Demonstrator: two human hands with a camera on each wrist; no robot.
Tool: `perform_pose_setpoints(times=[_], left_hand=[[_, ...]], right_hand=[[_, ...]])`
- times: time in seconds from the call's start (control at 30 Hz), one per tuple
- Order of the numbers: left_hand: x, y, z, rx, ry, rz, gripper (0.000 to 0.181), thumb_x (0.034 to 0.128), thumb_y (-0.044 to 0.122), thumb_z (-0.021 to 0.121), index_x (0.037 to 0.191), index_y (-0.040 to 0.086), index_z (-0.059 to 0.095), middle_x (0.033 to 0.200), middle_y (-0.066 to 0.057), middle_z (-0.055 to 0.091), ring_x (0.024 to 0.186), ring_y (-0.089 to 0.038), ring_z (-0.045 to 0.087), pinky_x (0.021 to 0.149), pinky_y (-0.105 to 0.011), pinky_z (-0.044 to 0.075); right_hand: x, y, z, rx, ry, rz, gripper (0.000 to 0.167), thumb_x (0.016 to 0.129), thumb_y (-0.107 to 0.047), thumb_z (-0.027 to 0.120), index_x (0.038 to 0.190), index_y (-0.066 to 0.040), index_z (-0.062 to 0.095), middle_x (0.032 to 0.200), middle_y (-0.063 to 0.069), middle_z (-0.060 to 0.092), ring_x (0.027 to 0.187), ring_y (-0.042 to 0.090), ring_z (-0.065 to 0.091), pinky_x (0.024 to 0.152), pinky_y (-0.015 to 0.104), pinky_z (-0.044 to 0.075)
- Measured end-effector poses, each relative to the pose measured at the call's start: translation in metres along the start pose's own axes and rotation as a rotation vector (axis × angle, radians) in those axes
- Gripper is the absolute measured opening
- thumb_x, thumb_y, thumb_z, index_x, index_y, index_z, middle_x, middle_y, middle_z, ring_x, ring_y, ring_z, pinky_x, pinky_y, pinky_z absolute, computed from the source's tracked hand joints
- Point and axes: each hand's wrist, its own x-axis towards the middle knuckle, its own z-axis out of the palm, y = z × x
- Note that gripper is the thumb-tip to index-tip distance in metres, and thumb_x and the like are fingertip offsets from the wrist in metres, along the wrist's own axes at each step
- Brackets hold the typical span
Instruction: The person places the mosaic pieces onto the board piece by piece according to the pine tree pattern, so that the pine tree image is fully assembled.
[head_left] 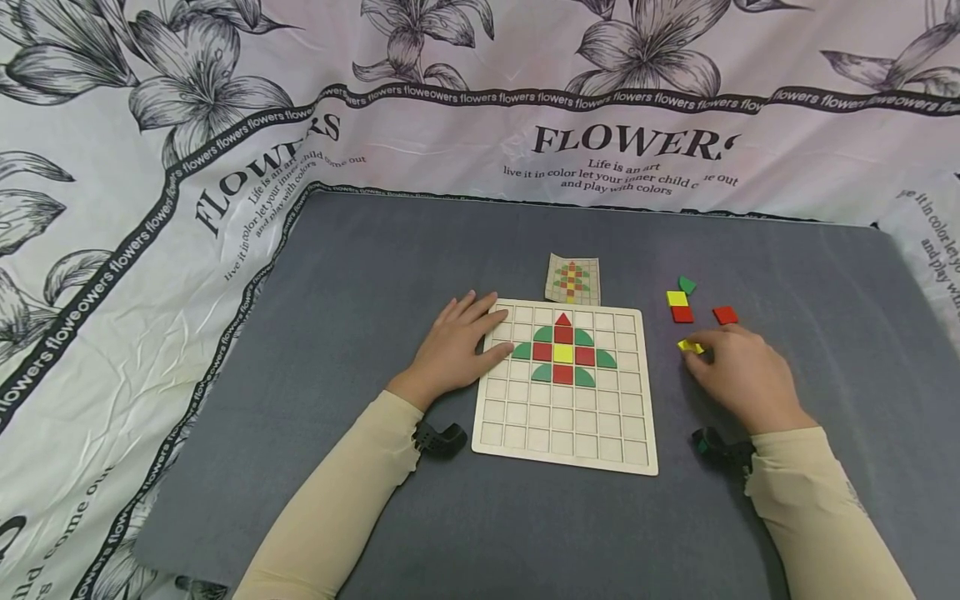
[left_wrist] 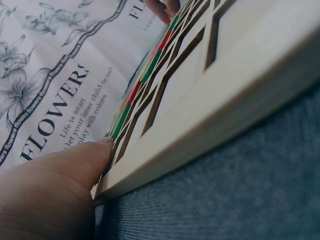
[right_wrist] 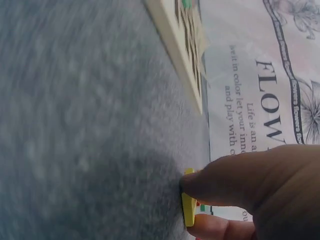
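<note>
A square wooden grid board (head_left: 562, 429) bears red, green and yellow pieces in its upper cells. On the board's left edge rests the left hand (head_left: 453, 346), fingers spread, its thumb (left_wrist: 75, 167) over the rim in the left wrist view. Right of the board, the right hand (head_left: 746, 375) pinches a yellow piece (head_left: 690, 346) between thumb and finger, close to the table. The right wrist view shows this yellow piece (right_wrist: 188, 205) edge-on beside the thumb of the right hand (right_wrist: 260, 185).
Loose pieces lie beyond the right hand: a green one (head_left: 687, 285), a yellow square (head_left: 677, 298), a red square (head_left: 682, 314) touching it, and another red square (head_left: 725, 315). A small pattern card (head_left: 557, 287) lies behind the board. Flower-printed cloth (head_left: 450, 142) borders the grey table (head_left: 390, 250).
</note>
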Motion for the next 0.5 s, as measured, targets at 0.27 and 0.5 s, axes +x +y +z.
perform_pose_setpoints(times=[0.27,0.5], left_hand=[[0.0,0.0,0.0,0.0,0.007,0.008,0.067,0.1044,0.057,0.057,0.161,0.023,0.046,0.173,0.0,0.029,0.163,-0.027,0.014,0.133,-0.047,0.004],[0.0,0.0,-0.001,-0.003,0.001,0.004,0.066,0.1048,0.056,0.056,0.161,0.023,0.046,0.173,0.0,0.029,0.163,-0.027,0.014,0.133,-0.047,0.005]], right_hand=[[-0.003,-0.013,0.002,0.053,0.022,-0.013,0.025,0.09,-0.018,0.073,0.107,0.0,0.078,0.098,0.019,0.074,0.081,0.03,0.065,0.056,0.046,0.052],[-0.011,-0.034,-0.002,0.082,0.053,-0.064,0.022,0.091,-0.018,0.075,0.106,-0.003,0.079,0.105,0.02,0.072,0.084,0.029,0.066,0.055,0.042,0.052]])
